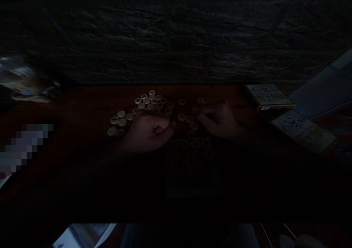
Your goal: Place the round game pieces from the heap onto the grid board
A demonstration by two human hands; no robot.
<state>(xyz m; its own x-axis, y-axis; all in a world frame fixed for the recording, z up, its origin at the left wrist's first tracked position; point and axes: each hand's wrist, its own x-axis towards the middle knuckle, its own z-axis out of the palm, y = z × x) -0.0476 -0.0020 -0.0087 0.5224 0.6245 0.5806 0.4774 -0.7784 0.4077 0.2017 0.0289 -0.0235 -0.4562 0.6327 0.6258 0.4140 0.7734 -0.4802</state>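
Note:
The scene is very dark. Several pale round game pieces (pixel 148 102) with dark marks lie scattered on a reddish table (pixel 82 108). My left hand (pixel 150 130) rests among them with its fingers curled into a fist; what it holds, if anything, is hidden. My right hand (pixel 217 119) lies to the right, fingers bent and pressed down by a few pieces (pixel 189 119). A dark board (pixel 192 163) with faint rows of pieces lies just in front of both hands.
Two flat printed boxes (pixel 268 95) (pixel 304 130) lie at the table's right. A crumpled plastic bag (pixel 24 81) sits at the far left. A rough dark wall (pixel 176 31) rises behind the table. A grey slanted panel (pixel 327 88) stands at right.

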